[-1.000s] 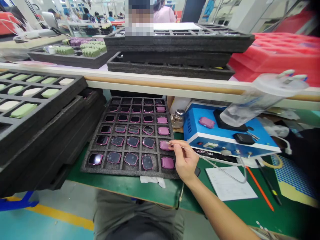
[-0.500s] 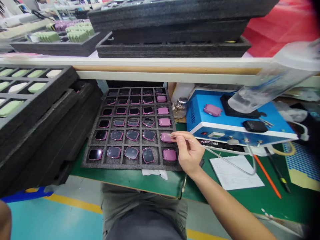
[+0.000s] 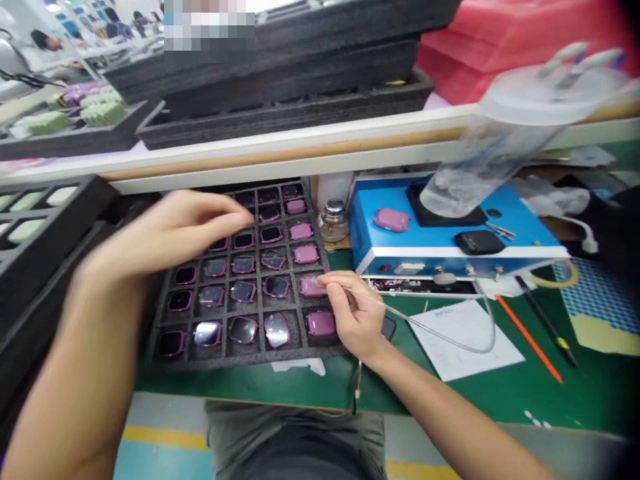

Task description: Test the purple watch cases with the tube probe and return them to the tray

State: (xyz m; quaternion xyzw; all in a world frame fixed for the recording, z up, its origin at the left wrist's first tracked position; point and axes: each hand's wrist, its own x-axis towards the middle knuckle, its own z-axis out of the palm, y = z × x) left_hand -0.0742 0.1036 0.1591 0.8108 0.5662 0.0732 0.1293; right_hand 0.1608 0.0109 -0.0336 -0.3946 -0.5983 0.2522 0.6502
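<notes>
Far left: black foam stack (image 3: pixel 30 267) bearing pale-green cases (image 3: pixel 27 231).
Left hand (image 3: pixel 175 230): blurred above the gridded black foam tray (image 3: pixel 250 359), blocking several purple-rimmed square watches (image 3: pixel 243 330); cannot tell whether its fingers meet.
Right hand (image 3: pixel 357 317): fingers pinch a thin clear tube (image 3: pixel 426 327) at a rounded purple watch case (image 3: pixel 311 287) in the tray's right-hand column.
Right: blue-and-white boxy device (image 3: pixel 525 233), clear plastic cylinder (image 3: pixel 480 160) on top.
Counter (image 3: pixel 210 383): green surface under white paper (image 3: pixel 470 340) and orange pen (image 3: pixel 530 340).
Room: white-edged shelf (image 3: pixel 250 168) behind, teal floor (image 3: pixel 145 460) below.

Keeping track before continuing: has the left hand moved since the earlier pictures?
Yes, the left hand has come in from the left, over the tray.
</notes>
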